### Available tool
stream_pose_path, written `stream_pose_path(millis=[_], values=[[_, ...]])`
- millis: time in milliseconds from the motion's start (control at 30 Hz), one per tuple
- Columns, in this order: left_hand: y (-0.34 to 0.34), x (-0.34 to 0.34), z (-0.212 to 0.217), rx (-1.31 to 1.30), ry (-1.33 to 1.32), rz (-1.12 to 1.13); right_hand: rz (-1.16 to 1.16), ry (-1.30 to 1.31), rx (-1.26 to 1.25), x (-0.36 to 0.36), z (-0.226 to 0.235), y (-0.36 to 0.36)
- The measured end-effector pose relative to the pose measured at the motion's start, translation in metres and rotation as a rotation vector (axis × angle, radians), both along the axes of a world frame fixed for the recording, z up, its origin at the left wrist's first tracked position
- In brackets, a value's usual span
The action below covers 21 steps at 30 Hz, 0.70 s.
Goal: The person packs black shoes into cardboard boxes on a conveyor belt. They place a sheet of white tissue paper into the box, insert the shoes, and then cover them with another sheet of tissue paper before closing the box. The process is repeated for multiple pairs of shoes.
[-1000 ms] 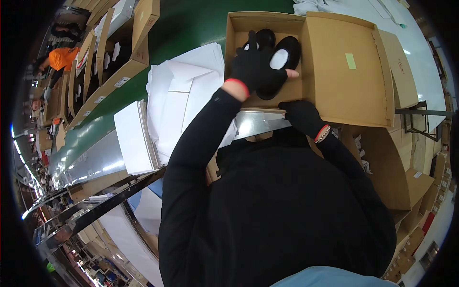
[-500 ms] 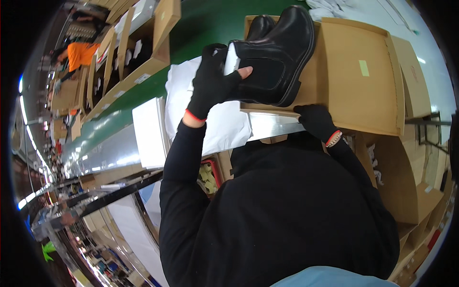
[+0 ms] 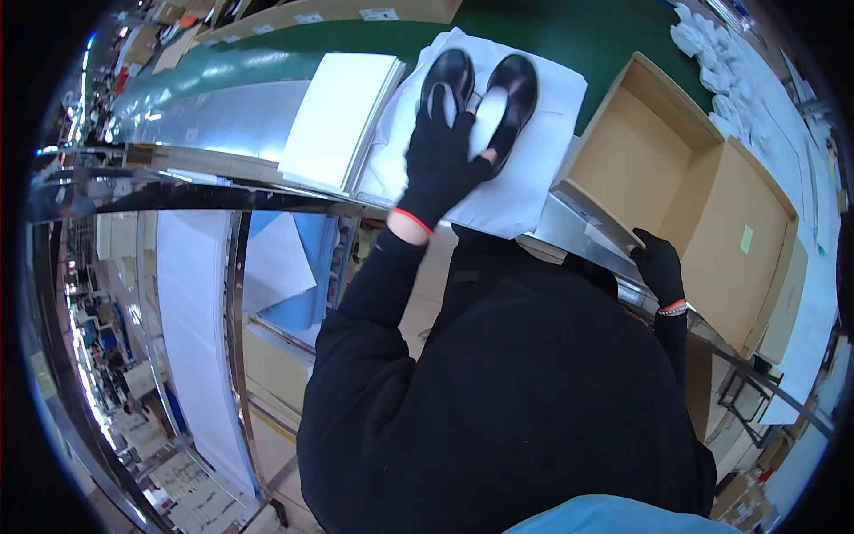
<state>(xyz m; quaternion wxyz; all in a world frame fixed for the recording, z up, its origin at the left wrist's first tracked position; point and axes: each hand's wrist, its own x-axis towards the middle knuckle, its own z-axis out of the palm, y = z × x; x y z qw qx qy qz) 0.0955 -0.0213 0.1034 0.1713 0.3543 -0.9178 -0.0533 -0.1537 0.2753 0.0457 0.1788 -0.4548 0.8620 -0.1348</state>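
Two black ankle boots point(image 3: 518, 84) stand side by side, toes pointing away, on a spread of white wrapping paper point(image 3: 553, 107). My left hand point(image 3: 445, 165), in a black fingerless glove, grips the pair at their tops, with its thumb on the right boot and its fingers at the left one. White shows at both boot openings. To the right lies an open brown shoe box point(image 3: 654, 133), its lid folded back toward the right. The gloved right hand point(image 3: 658, 267) has its fingers closed over the near wall of this box.
Left of the paper rests a white stack of sheets point(image 3: 342, 120) at the bench edge. Crumpled white paper point(image 3: 712, 71) lies at the far right beyond the green surface point(image 3: 569, 27). A blue bin point(image 3: 311, 294) sits below the bench, beside metal rails.
The boots came down from above the box, moving left onto the white paper, and now stand upright. My view has turned right. The right hand still holds the box edge.
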Motion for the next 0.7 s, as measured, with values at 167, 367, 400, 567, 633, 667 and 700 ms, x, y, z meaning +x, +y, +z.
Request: stream_pose_path(millis=[167, 367, 400, 567, 633, 667, 700], values=[[0.04, 0.024, -0.039, 0.003, 0.243, -0.206, 0.005, 0.026, 0.035, -0.002, 0.0, 0.002], [0.073, 0.033, -0.065, 0.247, 0.369, -0.301, 0.035, 0.016, 0.002, -0.011, -0.01, 0.004], [0.073, 0.033, -0.067, 0.278, 0.394, -0.297, 0.029, 0.023, 0.016, -0.01, -0.009, 0.003], [0.073, 0.034, -0.07, 0.488, 0.506, -0.321, 0.027, 0.033, 0.023, -0.007, -0.004, 0.002], [0.071, 0.036, -0.067, 0.513, 0.508, -0.318, 0.028, 0.029, 0.015, -0.007, -0.004, 0.002], [0.071, 0.037, -0.067, 0.516, 0.51, -0.312, 0.029, 0.026, 0.01, -0.007, -0.004, 0.001], [0.07, 0.037, -0.066, 0.519, 0.512, -0.306, 0.021, 0.03, 0.01, -0.006, -0.004, 0.001]])
